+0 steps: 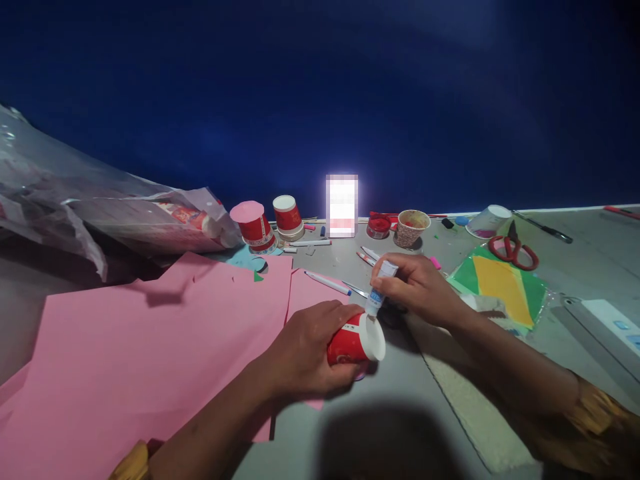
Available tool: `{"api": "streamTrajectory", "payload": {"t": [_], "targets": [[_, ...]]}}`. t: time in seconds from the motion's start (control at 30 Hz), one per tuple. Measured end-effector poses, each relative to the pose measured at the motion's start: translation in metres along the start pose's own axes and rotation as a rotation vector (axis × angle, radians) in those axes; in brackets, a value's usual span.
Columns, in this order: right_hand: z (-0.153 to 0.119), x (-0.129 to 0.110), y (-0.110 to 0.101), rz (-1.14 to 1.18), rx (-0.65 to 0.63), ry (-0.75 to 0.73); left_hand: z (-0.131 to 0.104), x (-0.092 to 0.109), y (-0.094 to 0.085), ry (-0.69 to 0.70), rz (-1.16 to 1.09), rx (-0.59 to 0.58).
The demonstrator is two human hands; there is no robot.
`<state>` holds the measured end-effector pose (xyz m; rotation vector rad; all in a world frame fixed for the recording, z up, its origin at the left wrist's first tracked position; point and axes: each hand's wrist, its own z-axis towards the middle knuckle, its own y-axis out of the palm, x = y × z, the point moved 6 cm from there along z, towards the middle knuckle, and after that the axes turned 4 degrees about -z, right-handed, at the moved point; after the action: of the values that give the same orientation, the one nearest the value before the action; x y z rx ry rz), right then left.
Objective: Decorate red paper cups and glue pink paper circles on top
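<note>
My left hand (pixel 313 347) is wrapped round a red paper cup (pixel 345 341), which lies tilted with its white base facing right. In my right hand (pixel 417 287) is a white and blue glue tube (pixel 381 287), pinched between thumb and fingers. Its tip points down and meets the rim of the cup's white base. Under and left of my left hand spreads a large pink paper sheet (pixel 150 353). A blue-capped white marker (pixel 327 283) lies just beyond the cup.
Two red cups, one pink-topped (pixel 249 220) and one white-topped (pixel 289 215), stand upside down at the back. Red-handled scissors (pixel 513 253) rest on green and yellow paper (pixel 500 287) at right. A plastic bag (pixel 165 220) fills the left; a brown cup (pixel 411 228) stands behind.
</note>
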<state>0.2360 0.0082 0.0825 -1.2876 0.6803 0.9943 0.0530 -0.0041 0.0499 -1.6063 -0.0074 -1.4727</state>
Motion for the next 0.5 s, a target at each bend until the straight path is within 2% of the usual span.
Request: {"api": "streamTrajectory", "payload": {"t": [0.07,0.17,0.37,0.5], "targets": [[0.003,0.011,-0.001,0.04,0.009,0.055,-0.001,-0.001,-0.003,0.034,-0.047,0.054],[0.003,0.018,-0.003,0.102,0.065,0.071,-0.001,-0.006,-0.009,-0.001,-0.117,0.139],[-0.005,0.003,-0.006,0.114,0.23,-0.023,0.001,-0.012,-0.017,-0.176,-0.287,0.199],[-0.008,0.004,-0.003,0.172,0.237,0.013,0.003,-0.013,-0.018,-0.233,-0.421,0.23]]}}
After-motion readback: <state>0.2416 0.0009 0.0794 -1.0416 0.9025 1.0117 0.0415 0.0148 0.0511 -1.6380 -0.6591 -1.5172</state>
